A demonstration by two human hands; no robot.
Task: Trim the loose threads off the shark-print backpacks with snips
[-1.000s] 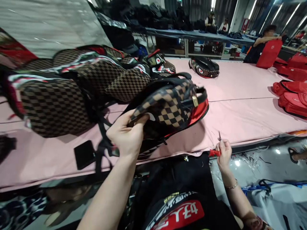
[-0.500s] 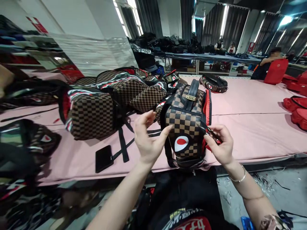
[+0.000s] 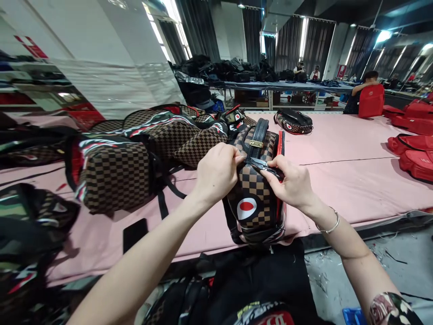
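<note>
A brown and black checkered bag point(image 3: 257, 194) with a white and red eye patch stands upright at the table's near edge. Its black top handle point(image 3: 260, 135) carries a gold buckle. My right hand point(image 3: 291, 180) is closed on small metal snips point(image 3: 259, 163), whose blades point left at the base of the handle. Pinched at the bag's upper left, by the blade tips, is my left hand point(image 3: 219, 169); what lies between its fingers is too small to make out.
More checkered bags point(image 3: 117, 176) lie on the pink table point(image 3: 338, 180) to the left. A black phone point(image 3: 135, 232) is near the front edge. Another small bag point(image 3: 293, 122) sits behind. Red bags point(image 3: 417, 158) and a person point(image 3: 355, 97) are at the right.
My left hand has moved from open beside the bag to a pinch at its top. My right hand has brought the snips up and left to the handle's base.
</note>
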